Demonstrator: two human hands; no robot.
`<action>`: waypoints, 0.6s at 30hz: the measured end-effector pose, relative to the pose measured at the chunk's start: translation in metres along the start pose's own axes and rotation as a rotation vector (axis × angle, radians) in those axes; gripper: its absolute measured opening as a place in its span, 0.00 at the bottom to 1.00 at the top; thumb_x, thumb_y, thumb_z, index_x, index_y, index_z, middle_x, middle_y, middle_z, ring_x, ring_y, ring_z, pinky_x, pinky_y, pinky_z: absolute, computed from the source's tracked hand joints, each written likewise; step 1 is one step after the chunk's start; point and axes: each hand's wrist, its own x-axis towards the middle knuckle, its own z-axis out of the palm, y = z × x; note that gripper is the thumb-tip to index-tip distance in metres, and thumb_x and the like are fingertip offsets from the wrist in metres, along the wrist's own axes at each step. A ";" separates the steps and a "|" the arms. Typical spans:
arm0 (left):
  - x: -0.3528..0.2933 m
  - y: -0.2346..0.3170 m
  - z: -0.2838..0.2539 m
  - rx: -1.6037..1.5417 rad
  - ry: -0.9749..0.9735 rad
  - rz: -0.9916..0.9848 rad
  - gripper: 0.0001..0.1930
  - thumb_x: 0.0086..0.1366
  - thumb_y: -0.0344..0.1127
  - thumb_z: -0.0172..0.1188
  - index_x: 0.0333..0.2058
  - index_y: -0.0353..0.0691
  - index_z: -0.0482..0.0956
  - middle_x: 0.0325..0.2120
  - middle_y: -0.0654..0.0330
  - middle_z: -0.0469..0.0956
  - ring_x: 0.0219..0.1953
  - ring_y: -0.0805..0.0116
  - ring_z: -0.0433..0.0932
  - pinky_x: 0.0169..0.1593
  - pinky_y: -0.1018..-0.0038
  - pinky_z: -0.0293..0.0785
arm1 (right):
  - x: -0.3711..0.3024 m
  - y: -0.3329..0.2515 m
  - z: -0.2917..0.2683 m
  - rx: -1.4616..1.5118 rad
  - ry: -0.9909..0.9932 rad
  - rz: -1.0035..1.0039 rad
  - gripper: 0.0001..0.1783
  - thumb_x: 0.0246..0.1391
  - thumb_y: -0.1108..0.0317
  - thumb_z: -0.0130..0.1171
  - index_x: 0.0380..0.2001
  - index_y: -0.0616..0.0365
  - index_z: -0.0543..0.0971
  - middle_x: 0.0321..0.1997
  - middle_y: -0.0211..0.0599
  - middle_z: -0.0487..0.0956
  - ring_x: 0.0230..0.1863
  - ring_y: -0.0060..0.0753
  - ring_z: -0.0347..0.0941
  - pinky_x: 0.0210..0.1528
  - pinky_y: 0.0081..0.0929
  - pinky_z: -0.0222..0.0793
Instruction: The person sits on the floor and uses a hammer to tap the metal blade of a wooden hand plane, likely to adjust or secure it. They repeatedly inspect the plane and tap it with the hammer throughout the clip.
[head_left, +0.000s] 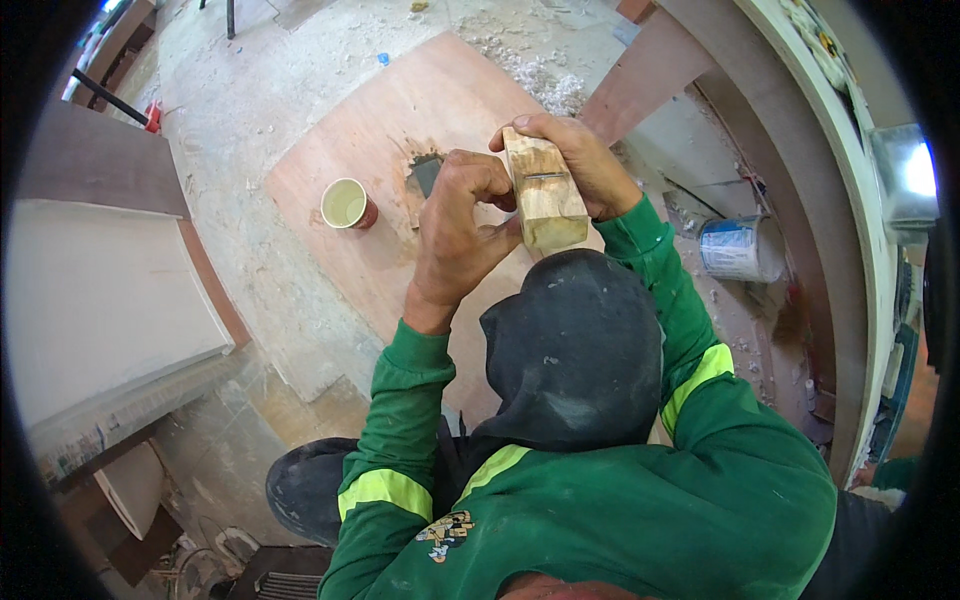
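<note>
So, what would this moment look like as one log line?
right hand: holding wooden block | left hand: curled at block's left side | cup: upright on board | dark slab: on board

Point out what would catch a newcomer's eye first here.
First comes the pale wooden block with a dark slot across it, near the centre, gripped by the right hand with the left hand at its left side. Then the green sweatshirt with bright yellow bands stands out, filling much of the lower part. A cup stands on the pinkish board, left of the hands.
</note>
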 end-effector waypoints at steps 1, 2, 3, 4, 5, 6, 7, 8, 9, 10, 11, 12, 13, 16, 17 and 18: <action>0.000 0.001 0.000 -0.005 -0.005 -0.011 0.28 0.50 0.15 0.77 0.46 0.38 0.71 0.42 0.55 0.75 0.39 0.65 0.82 0.42 0.72 0.85 | 0.000 0.002 -0.002 0.003 0.001 0.018 0.22 0.73 0.55 0.54 0.49 0.66 0.82 0.40 0.39 0.85 0.37 0.30 0.85 0.40 0.29 0.86; 0.000 0.002 0.000 -0.006 -0.010 -0.025 0.28 0.51 0.15 0.77 0.46 0.38 0.71 0.42 0.55 0.75 0.39 0.65 0.82 0.42 0.72 0.85 | 0.001 0.004 -0.004 -0.007 -0.008 0.032 0.22 0.73 0.55 0.53 0.49 0.65 0.83 0.41 0.38 0.86 0.38 0.29 0.86 0.41 0.28 0.86; 0.000 0.002 0.000 -0.007 -0.014 -0.039 0.28 0.51 0.15 0.76 0.46 0.37 0.71 0.42 0.55 0.75 0.38 0.66 0.82 0.41 0.73 0.85 | 0.001 0.006 -0.007 -0.017 -0.016 0.046 0.22 0.73 0.54 0.52 0.48 0.64 0.84 0.42 0.37 0.87 0.39 0.28 0.87 0.42 0.27 0.85; -0.001 0.003 0.001 -0.015 -0.010 -0.043 0.28 0.51 0.15 0.76 0.46 0.37 0.71 0.42 0.55 0.75 0.38 0.66 0.82 0.41 0.73 0.85 | 0.001 0.008 -0.009 -0.027 -0.024 0.061 0.23 0.73 0.54 0.51 0.48 0.63 0.85 0.43 0.36 0.88 0.41 0.28 0.87 0.44 0.26 0.85; -0.002 0.002 0.003 -0.024 -0.007 -0.046 0.27 0.52 0.15 0.76 0.46 0.37 0.71 0.42 0.55 0.75 0.37 0.67 0.82 0.41 0.73 0.84 | -0.001 0.008 -0.009 -0.008 -0.025 0.070 0.23 0.73 0.54 0.51 0.48 0.63 0.85 0.43 0.36 0.88 0.41 0.28 0.87 0.44 0.27 0.85; -0.003 0.002 0.004 -0.033 -0.003 -0.050 0.27 0.52 0.15 0.76 0.46 0.37 0.71 0.42 0.55 0.75 0.37 0.67 0.82 0.40 0.74 0.84 | -0.003 0.008 -0.009 0.012 -0.025 0.079 0.23 0.73 0.54 0.51 0.48 0.63 0.85 0.44 0.37 0.88 0.41 0.29 0.88 0.44 0.28 0.85; -0.004 0.000 0.005 -0.031 -0.002 -0.056 0.27 0.52 0.15 0.76 0.46 0.37 0.71 0.42 0.56 0.75 0.37 0.68 0.82 0.40 0.74 0.84 | -0.005 0.008 -0.009 0.032 -0.025 0.088 0.23 0.73 0.54 0.51 0.48 0.63 0.85 0.44 0.37 0.88 0.41 0.29 0.88 0.45 0.28 0.85; -0.003 0.000 0.006 -0.028 -0.001 -0.057 0.27 0.52 0.15 0.76 0.46 0.37 0.71 0.42 0.56 0.75 0.37 0.68 0.82 0.40 0.74 0.84 | -0.007 0.007 -0.008 0.041 -0.021 0.102 0.23 0.73 0.54 0.51 0.48 0.63 0.85 0.44 0.37 0.88 0.41 0.30 0.88 0.45 0.29 0.86; -0.003 0.000 0.007 -0.025 0.000 -0.059 0.27 0.52 0.15 0.76 0.46 0.37 0.71 0.42 0.56 0.74 0.37 0.69 0.82 0.39 0.75 0.84 | -0.009 0.006 -0.008 0.051 -0.017 0.117 0.22 0.73 0.54 0.51 0.48 0.63 0.84 0.44 0.38 0.88 0.42 0.30 0.88 0.45 0.29 0.86; -0.003 0.001 0.008 -0.028 0.000 -0.057 0.27 0.52 0.15 0.76 0.46 0.37 0.71 0.42 0.56 0.74 0.37 0.69 0.82 0.39 0.75 0.84 | -0.011 0.005 -0.008 0.060 -0.012 0.132 0.22 0.74 0.54 0.51 0.48 0.64 0.84 0.44 0.38 0.88 0.42 0.31 0.88 0.45 0.30 0.86; -0.002 0.002 0.008 -0.028 0.000 -0.058 0.27 0.52 0.15 0.76 0.46 0.37 0.71 0.42 0.56 0.74 0.37 0.69 0.82 0.39 0.75 0.84 | -0.012 0.006 -0.007 0.059 -0.002 0.129 0.22 0.74 0.55 0.51 0.48 0.64 0.84 0.44 0.39 0.88 0.42 0.31 0.87 0.46 0.30 0.86; -0.002 0.004 0.008 -0.028 0.000 -0.058 0.27 0.52 0.15 0.76 0.46 0.37 0.71 0.42 0.55 0.74 0.37 0.69 0.82 0.39 0.75 0.84 | -0.014 0.007 -0.005 0.059 0.008 0.127 0.22 0.74 0.55 0.51 0.48 0.64 0.84 0.45 0.39 0.87 0.43 0.31 0.87 0.46 0.30 0.86; -0.003 0.004 0.009 -0.018 -0.008 -0.064 0.27 0.52 0.15 0.76 0.46 0.37 0.71 0.42 0.55 0.74 0.36 0.70 0.82 0.39 0.75 0.84 | -0.015 0.008 -0.004 0.058 0.018 0.124 0.22 0.74 0.55 0.51 0.48 0.64 0.84 0.45 0.40 0.87 0.43 0.32 0.87 0.46 0.31 0.86; -0.004 0.006 0.012 0.000 -0.029 -0.085 0.27 0.52 0.16 0.76 0.46 0.37 0.71 0.43 0.55 0.75 0.36 0.70 0.82 0.38 0.75 0.84 | -0.020 0.010 -0.005 0.030 0.054 0.143 0.22 0.74 0.56 0.51 0.49 0.65 0.84 0.46 0.41 0.87 0.44 0.33 0.87 0.47 0.32 0.86; -0.005 0.007 0.013 0.003 -0.036 -0.098 0.27 0.52 0.16 0.76 0.46 0.37 0.71 0.43 0.55 0.75 0.36 0.70 0.82 0.38 0.75 0.84 | -0.021 0.010 -0.007 0.039 0.049 0.151 0.22 0.74 0.56 0.51 0.49 0.65 0.83 0.46 0.41 0.87 0.44 0.33 0.87 0.46 0.32 0.86; -0.005 0.008 0.014 0.006 -0.043 -0.110 0.27 0.52 0.16 0.76 0.46 0.37 0.71 0.43 0.55 0.75 0.35 0.69 0.82 0.38 0.75 0.84 | -0.021 0.012 -0.009 0.049 0.045 0.158 0.21 0.74 0.56 0.52 0.48 0.64 0.83 0.46 0.41 0.87 0.44 0.32 0.87 0.46 0.31 0.86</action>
